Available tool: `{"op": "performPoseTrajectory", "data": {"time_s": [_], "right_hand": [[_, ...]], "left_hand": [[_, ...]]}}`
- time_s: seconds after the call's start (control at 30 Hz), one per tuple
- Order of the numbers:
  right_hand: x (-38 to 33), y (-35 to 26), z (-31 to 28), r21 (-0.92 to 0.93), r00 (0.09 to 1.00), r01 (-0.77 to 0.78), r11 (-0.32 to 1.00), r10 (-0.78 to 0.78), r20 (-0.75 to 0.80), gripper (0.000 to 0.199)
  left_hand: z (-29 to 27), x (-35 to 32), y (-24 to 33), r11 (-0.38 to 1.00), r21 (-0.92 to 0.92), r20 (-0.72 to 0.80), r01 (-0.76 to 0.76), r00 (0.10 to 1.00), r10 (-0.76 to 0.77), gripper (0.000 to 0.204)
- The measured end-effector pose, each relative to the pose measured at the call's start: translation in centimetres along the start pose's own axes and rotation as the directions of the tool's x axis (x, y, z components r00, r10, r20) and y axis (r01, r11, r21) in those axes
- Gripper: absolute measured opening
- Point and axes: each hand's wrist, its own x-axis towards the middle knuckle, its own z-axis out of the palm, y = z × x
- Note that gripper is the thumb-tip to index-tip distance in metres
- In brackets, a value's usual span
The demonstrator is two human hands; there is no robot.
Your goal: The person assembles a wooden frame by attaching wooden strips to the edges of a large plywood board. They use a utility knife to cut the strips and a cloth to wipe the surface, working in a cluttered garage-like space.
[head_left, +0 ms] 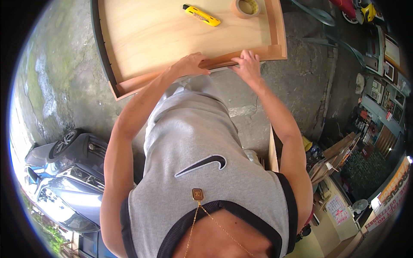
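Brown tape strip [223, 59]: along the near rim of the shallow wooden panel [150, 38], running between both hands and beneath the fingertips.
Left hand [189, 64]: laid across that rim, fingers bent down over it — pinching or only pressing, cannot tell.
Right hand [248, 66]: near the left one on the same rim, fingers and thumb curled at its edge; firmness of grip, cannot tell.
Count: one panel, one yellow utility knife [201, 15], one brown tape roll [241, 14], two hands.
Knife and roll: on the panel's pale wood, apart from the fingers — roll to the right of the knife.
Left panel edge: dark-coloured, curved by the lens.
Floor: stained grey concrete [297, 81].
Room: dark car [86, 189] at lower left; framed pictures [388, 70] and a calendar [337, 210] at right.
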Motion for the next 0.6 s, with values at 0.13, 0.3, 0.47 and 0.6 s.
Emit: {"op": "performPoseTrajectory", "data": {"time_s": [0.13, 0.3, 0.47, 0.6], "right_hand": [[-0.9, 6.3, -1.0, -0.041, 0.999, -0.037, 0.998, 0.036, -0.026, 0.032], [-1.9, 12.5, -3.0, -0.083, 0.996, -0.082, 0.993, 0.079, -0.037, 0.032], [-2.4, 16.9, -4.7, -0.176, 0.996, -0.063, 0.982, 0.051, -0.070, 0.032], [-2.3, 18.2, -5.4, -0.198, 1.000, -0.015, 0.980, 0.010, -0.030, 0.031]], "left_hand": [[2.3, 2.9, 2.4, 0.997, 0.072, -0.046, -0.003, 0.999, 0.007, 0.065], [4.5, 6.2, 5.4, 0.992, 0.123, -0.103, 0.001, 0.995, 0.012, 0.066], [5.7, 8.8, 7.8, 0.982, 0.184, -0.093, 0.040, 0.995, -0.023, 0.065], [6.8, 10.9, 9.0, 0.983, 0.184, -0.130, 0.015, 0.992, 0.009, 0.062]]}}
